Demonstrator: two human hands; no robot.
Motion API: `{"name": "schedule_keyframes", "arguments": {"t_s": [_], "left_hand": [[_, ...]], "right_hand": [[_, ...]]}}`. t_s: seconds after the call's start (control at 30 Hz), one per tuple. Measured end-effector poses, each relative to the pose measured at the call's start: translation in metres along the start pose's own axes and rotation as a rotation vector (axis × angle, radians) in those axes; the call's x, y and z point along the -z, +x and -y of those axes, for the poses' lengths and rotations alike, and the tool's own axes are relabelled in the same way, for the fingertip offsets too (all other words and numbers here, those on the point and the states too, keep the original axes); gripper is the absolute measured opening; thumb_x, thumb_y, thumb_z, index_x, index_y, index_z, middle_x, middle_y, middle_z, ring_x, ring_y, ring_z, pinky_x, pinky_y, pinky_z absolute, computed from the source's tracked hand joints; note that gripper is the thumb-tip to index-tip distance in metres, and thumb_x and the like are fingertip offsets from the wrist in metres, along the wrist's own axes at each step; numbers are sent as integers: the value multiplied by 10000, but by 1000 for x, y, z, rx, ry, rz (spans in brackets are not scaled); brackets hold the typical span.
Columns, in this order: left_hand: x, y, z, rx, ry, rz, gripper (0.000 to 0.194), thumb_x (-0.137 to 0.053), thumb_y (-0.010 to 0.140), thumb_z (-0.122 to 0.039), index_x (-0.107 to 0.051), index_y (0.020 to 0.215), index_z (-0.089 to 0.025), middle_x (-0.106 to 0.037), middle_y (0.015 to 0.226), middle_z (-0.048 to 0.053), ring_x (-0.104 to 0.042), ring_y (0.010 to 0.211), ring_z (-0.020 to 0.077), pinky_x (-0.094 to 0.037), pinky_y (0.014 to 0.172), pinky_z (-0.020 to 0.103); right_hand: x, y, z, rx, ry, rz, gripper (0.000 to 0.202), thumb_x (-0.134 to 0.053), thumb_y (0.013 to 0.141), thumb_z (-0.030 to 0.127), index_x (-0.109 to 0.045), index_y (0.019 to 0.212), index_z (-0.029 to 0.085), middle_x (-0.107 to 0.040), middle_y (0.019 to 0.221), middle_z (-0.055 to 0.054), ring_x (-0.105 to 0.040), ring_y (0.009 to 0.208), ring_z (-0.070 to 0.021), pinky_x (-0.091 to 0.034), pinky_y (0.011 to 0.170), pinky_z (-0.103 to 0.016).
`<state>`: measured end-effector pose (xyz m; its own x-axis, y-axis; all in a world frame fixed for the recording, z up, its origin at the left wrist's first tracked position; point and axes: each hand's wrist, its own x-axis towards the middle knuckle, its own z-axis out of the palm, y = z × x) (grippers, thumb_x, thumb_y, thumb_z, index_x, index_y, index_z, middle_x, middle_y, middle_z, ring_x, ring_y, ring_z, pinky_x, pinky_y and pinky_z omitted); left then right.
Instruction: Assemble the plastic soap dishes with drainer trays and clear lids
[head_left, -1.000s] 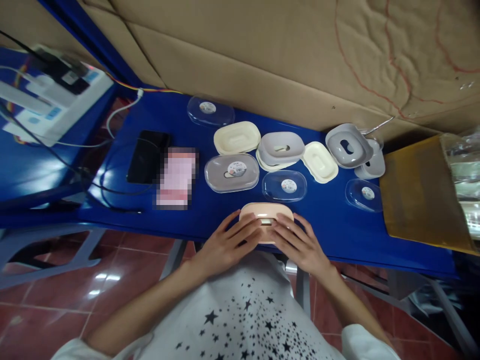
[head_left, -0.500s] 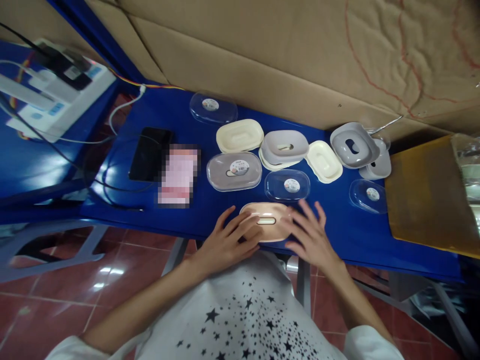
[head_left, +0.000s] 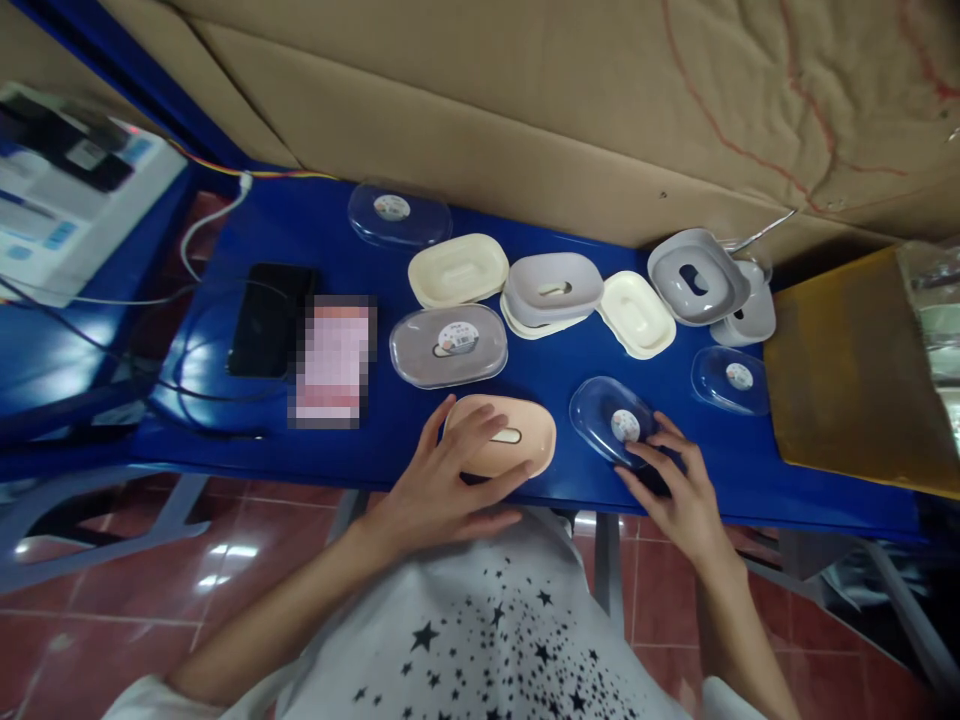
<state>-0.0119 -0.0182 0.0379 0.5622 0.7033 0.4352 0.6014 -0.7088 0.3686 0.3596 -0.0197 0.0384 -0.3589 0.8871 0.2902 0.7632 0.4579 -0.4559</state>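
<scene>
Closest to us is our white shirt with stars (head_left: 480, 610). We spread the fingers of our left hand (head_left: 431, 490) over the peach dish (head_left: 529, 428), near the front edge of the blue table (head_left: 360, 450). Just beside it, our right hand (head_left: 684, 495) pinches one end of a clear lid (head_left: 596, 410) between thumb and fingers. Farther back, we see a covered gray dish (head_left: 414, 352), then a cream tray (head_left: 457, 268).

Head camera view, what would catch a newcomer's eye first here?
Probably the peach dish near the front edge of the blue table, with the left hand spread over it. Just right of it, the right hand holds a clear lid bearing a round sticker. Behind, cream trays and grey dishes stand out against the blue.
</scene>
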Motion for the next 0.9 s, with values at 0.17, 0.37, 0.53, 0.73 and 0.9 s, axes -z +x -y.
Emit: {"name": "schedule_keyframes", "arguments": {"t_s": [0.17,0.37,0.53,0.73,0.9], "left_hand": [[-5,46,-7,-62,38,182,571,-718,1018,-538,-569,1536,-349,-495,1635,124,-490,1513,387,-360,1274,682],[-15,102,-5,-41,16,51,293,-630,1088,-346,-669,1354,-230,-547,1576,142,-664,1307,267,-567,1113,448],[8,84,-1,-17,1,-35,277,-627,1094,-299,-615,1365,-246,-590,1533,132,-590,1426,262,-483,1237,530],[18,4,-6,159,125,-219,288,-796,993,-308,-662,1247,-283,-657,1341,89,-679,1185,223,-623,997,417],[6,-31,1,150,227,-254,409,-890,910,-380,-704,1244,-236,-667,1313,114,-682,1102,243,-587,979,451]], "right_hand": [[-4,4,7,-103,194,-130,355,-807,944,275,-705,1283,300,-623,1243,-78,-711,1311,-367,-644,1064,-562],[-21,17,21,-91,245,-144,321,-786,947,245,-692,1252,282,-631,1313,-94,-684,1338,-345,-623,1089,-566],[-41,34,46,-4,284,-224,427,-787,943,220,-666,1338,327,-533,1507,-93,-587,1455,-353,-608,1143,-590],[-56,46,73,224,193,41,470,-736,1013,244,-590,1454,318,-496,1594,-95,-518,1524,-328,-553,1234,-506],[-51,48,77,285,100,195,367,-684,1040,224,-629,1398,277,-503,1596,-121,-502,1535,-326,-540,1243,-471]]}}
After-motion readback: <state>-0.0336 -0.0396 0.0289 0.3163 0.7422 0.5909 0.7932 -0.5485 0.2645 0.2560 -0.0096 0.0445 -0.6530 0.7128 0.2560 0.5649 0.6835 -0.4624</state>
